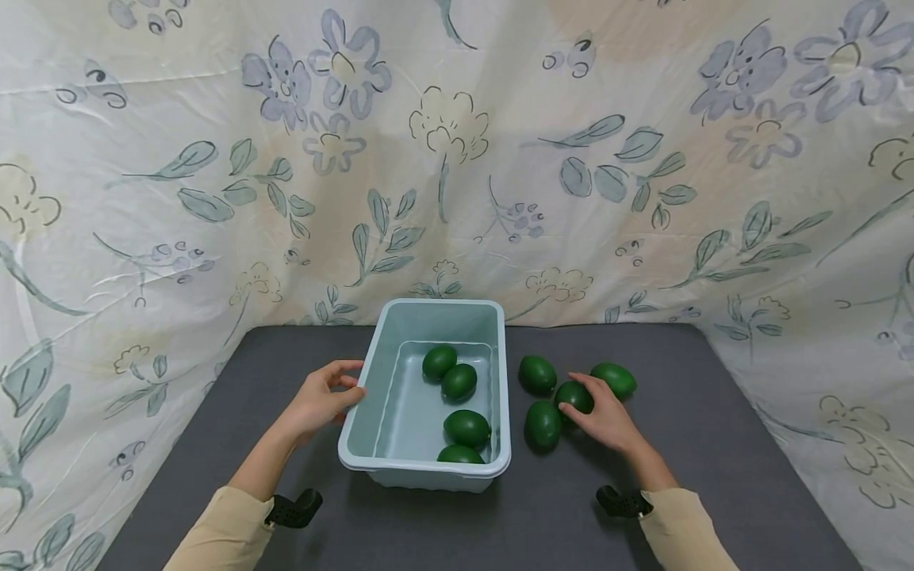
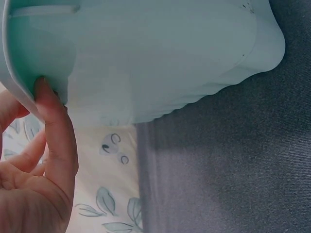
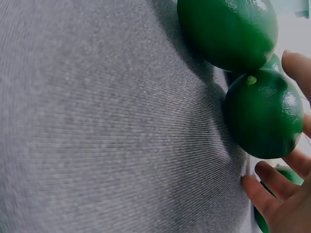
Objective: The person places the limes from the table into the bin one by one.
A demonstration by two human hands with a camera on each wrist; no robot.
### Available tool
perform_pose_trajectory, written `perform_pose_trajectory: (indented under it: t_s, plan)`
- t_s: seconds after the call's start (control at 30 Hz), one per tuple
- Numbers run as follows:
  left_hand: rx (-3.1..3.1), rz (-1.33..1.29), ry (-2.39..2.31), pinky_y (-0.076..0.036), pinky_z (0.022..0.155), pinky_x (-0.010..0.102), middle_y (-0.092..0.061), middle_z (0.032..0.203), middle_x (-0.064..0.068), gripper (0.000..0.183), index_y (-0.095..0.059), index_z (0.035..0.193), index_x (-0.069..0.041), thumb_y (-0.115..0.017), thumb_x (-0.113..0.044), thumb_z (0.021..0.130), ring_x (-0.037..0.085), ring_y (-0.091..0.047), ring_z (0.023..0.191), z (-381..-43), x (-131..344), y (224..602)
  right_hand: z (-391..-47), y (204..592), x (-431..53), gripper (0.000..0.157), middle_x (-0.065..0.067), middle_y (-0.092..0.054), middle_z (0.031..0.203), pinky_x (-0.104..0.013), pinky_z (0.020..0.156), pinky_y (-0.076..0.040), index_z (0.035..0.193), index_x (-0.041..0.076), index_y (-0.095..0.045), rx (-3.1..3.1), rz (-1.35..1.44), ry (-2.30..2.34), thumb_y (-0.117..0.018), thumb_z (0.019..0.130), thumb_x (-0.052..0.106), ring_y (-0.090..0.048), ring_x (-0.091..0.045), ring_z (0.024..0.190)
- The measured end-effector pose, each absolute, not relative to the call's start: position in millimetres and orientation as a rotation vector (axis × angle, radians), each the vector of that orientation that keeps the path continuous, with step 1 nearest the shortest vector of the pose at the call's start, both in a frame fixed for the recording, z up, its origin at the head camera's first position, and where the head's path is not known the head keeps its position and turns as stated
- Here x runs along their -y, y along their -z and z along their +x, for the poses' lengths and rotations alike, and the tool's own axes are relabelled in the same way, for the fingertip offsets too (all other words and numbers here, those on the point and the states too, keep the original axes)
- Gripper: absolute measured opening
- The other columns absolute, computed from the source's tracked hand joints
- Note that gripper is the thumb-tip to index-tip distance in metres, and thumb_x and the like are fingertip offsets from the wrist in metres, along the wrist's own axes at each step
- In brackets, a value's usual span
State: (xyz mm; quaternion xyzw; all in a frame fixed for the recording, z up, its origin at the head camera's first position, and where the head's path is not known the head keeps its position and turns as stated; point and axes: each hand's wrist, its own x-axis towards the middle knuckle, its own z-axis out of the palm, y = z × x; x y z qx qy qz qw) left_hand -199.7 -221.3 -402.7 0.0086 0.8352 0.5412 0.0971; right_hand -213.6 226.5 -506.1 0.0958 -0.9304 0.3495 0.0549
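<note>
A pale blue-green plastic tub (image 1: 424,468) stands on the dark table, with several glossy green limes inside, one of them a lime (image 1: 467,429) near its front right. My left hand (image 1: 324,400) pinches the tub's left rim, thumb on top and a finger tucked under it, as the left wrist view shows. To the right of the tub, my right hand (image 1: 607,416) has its thumb and fingers curved round a lime (image 3: 264,114) that still rests on the table. Touching that one is a nearer lime (image 1: 543,427); its contact with the palm is hidden.
Two more limes lie close by: one lime (image 1: 536,375) beside the tub's right wall and another lime (image 1: 614,381) beyond my right fingers. A floral cloth (image 1: 457,238) hangs behind the dark table (image 1: 543,523) and along both its sides.
</note>
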Motion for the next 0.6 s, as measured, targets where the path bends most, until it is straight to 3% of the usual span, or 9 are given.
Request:
perform_pose_trajectory:
  t_s: [0.3, 0.6]
  plan:
    - [-2.466, 0.017, -1.604, -0.055, 0.061, 0.038, -0.053, 0.101, 0.018, 0.048, -0.043, 0.133, -0.008, -0.061, -0.01, 0.087, 0.02, -0.062, 0.076, -199.5, 221.9, 403.3, -214.9, 512.3, -225.1, 0.064, -0.024, -0.041, 0.132, -0.056, 0.088, -0.04, 0.137, 0.006, -0.041, 2.823, 0.288, -1.05, -0.063, 0.086, 0.037, -0.046, -0.04, 0.115]
    - [-2.476, 0.009, -1.59, -0.055, 0.062, 0.038, -0.054, 0.102, 0.017, 0.049, -0.043, 0.133, -0.008, -0.061, -0.012, 0.088, 0.02, -0.062, 0.077, -200.2, 221.0, 401.8, -215.2, 513.6, -224.5, 0.061, -0.024, -0.041, 0.132, -0.057, 0.089, -0.039, 0.135, 0.008, -0.042, 2.802, 0.27, -1.089, -0.065, 0.085, 0.034, -0.043, -0.04, 0.117]
